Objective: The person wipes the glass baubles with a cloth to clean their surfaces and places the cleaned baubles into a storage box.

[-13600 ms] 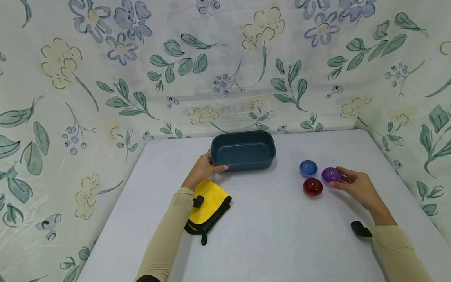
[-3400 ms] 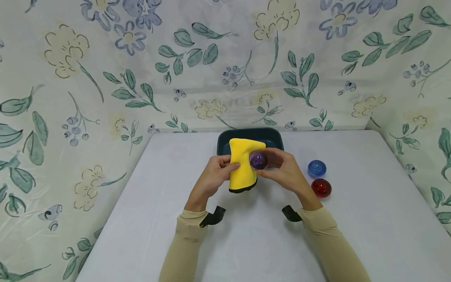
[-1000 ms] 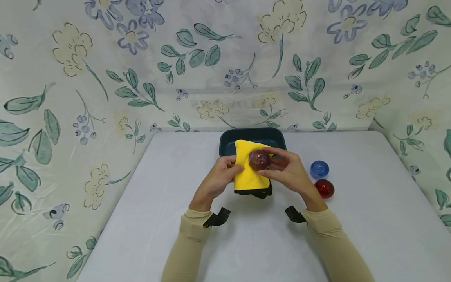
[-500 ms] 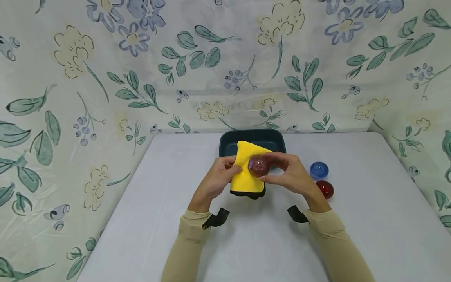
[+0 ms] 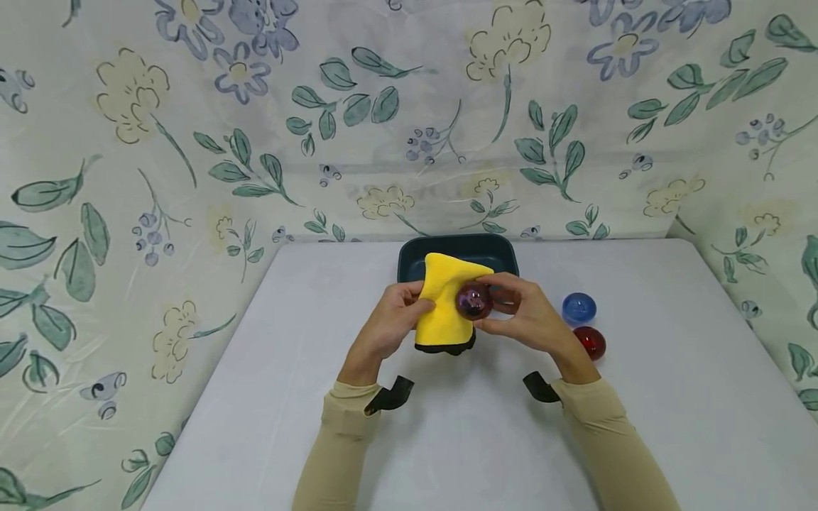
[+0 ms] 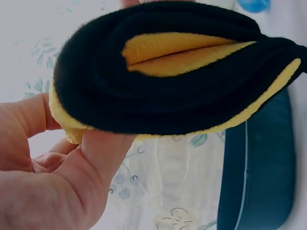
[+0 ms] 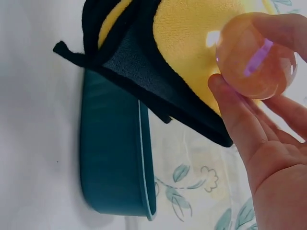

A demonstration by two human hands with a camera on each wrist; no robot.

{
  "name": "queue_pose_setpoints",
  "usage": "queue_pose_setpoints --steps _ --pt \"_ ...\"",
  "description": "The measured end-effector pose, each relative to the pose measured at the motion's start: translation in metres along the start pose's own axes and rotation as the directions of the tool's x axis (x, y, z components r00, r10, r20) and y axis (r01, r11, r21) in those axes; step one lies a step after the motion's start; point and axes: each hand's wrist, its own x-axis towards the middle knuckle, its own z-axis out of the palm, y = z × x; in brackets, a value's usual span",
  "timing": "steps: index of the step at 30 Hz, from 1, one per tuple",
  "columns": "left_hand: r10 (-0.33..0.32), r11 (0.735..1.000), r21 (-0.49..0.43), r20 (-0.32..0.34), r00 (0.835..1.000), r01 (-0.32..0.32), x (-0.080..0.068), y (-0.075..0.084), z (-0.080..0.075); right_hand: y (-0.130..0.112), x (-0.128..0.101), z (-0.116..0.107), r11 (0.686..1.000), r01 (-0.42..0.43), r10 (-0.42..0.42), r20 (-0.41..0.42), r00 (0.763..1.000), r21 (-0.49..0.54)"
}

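Note:
A folded yellow cloth (image 5: 447,284) with black edging is held up in my left hand (image 5: 391,323), the thumb across its front. The left wrist view shows the cloth's layered black edge (image 6: 192,105) from close by, over my thumb. My right hand (image 5: 530,316) pinches a clear purple ball (image 5: 474,301) between thumb and fingers, right at the cloth's yellow face. In the right wrist view the see-through ball (image 7: 256,57) has a bright purple streak, and cloth lies behind it.
Behind the hands stands a dark teal rectangular dish (image 5: 508,255), partly hidden by the cloth. A clear blue ball (image 5: 579,309) and a clear red ball (image 5: 591,342) lie on the white table (image 5: 671,397) to the right. Flowered fabric (image 5: 358,170) rises at the back.
The left hand has left the dish and lifted the cloth from the table. The right hand has brought the purple ball from beside the others; lately ball and cloth shift slightly against each other.

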Motion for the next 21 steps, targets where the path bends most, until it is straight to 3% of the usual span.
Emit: queue_pose_setpoints --steps 12,21 --pt "-0.068 0.997 -0.017 0.053 0.996 0.069 0.004 -0.003 0.008 0.005 0.003 0.004 1.0 -0.006 0.007 -0.095 0.995 0.005" --pt "-0.081 0.995 -0.057 0.078 0.994 0.086 0.009 -0.009 0.01 0.001 0.003 0.009 0.999 0.007 -0.004 -0.092 0.996 0.036"
